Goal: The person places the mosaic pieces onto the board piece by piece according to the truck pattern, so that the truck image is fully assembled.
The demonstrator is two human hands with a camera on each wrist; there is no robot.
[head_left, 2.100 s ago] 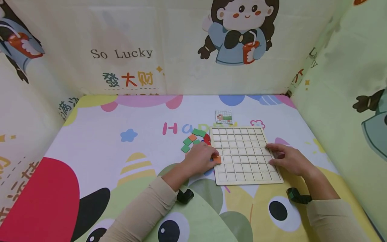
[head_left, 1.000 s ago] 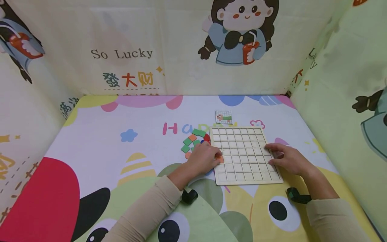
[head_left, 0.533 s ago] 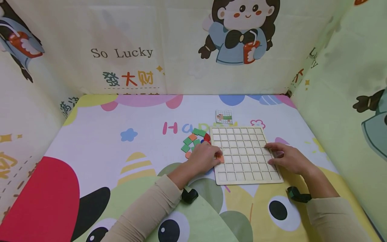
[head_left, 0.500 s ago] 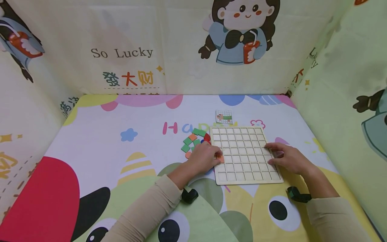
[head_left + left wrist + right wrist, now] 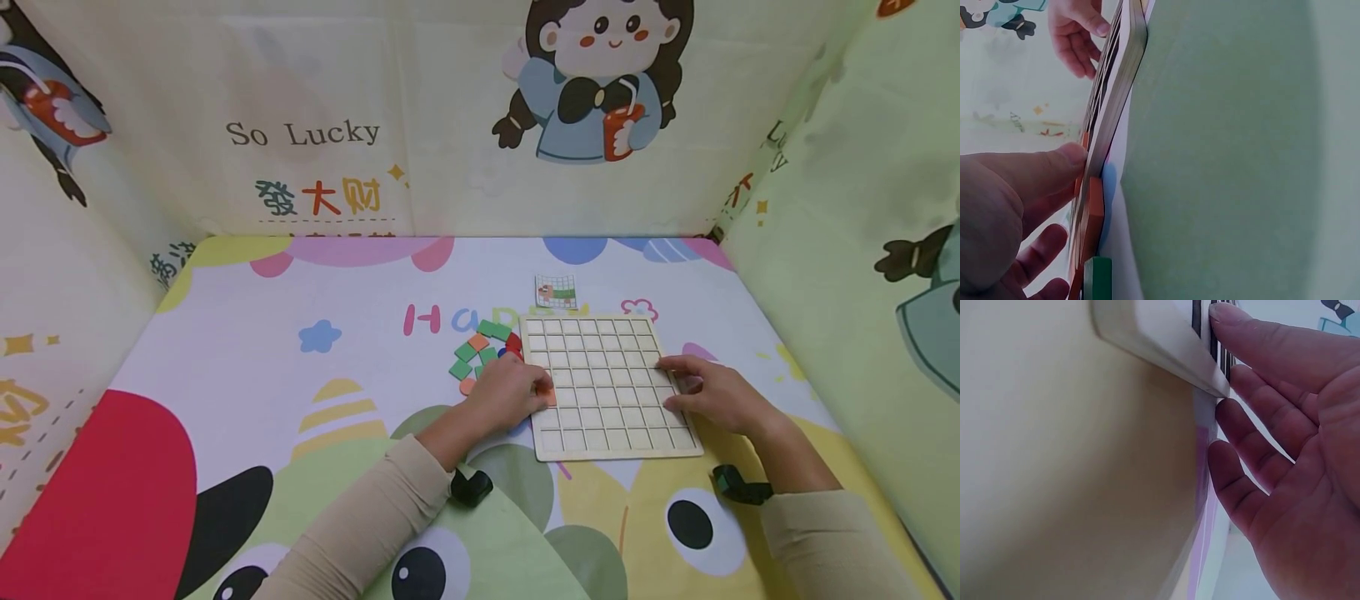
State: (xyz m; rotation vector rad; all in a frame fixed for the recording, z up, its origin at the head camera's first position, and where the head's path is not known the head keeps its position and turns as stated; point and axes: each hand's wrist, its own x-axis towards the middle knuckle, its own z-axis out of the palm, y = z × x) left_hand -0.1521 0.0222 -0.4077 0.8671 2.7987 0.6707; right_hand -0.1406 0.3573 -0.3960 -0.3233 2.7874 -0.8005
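Observation:
A pale wooden grid board (image 5: 603, 396) lies flat on the table. My left hand (image 5: 504, 392) pinches an orange square tile (image 5: 551, 395) at a left-column cell, partly hidden by the fingertips. In the left wrist view, the thumb (image 5: 1072, 153) presses that tile on the board's face. My right hand (image 5: 716, 393) rests at the board's right edge with loosely extended fingers; the right wrist view shows its thumb (image 5: 1232, 314) on the board's rim. Left of the board lie loose green tiles (image 5: 495, 332), an orange tile (image 5: 477, 342) and red pieces (image 5: 513, 342); my left hand hides some pieces.
A small card (image 5: 555, 292) with a gridded coloured picture lies just behind the board. The patterned tablecloth (image 5: 375, 283) meets printed fabric walls (image 5: 450, 192) at the back and both sides. A black wrist device (image 5: 471, 487) sits under my left wrist.
My left hand has moved slightly right, bringing the orange tile from the board's left rim onto the left column. Over the last second, both hands have stayed nearly still.

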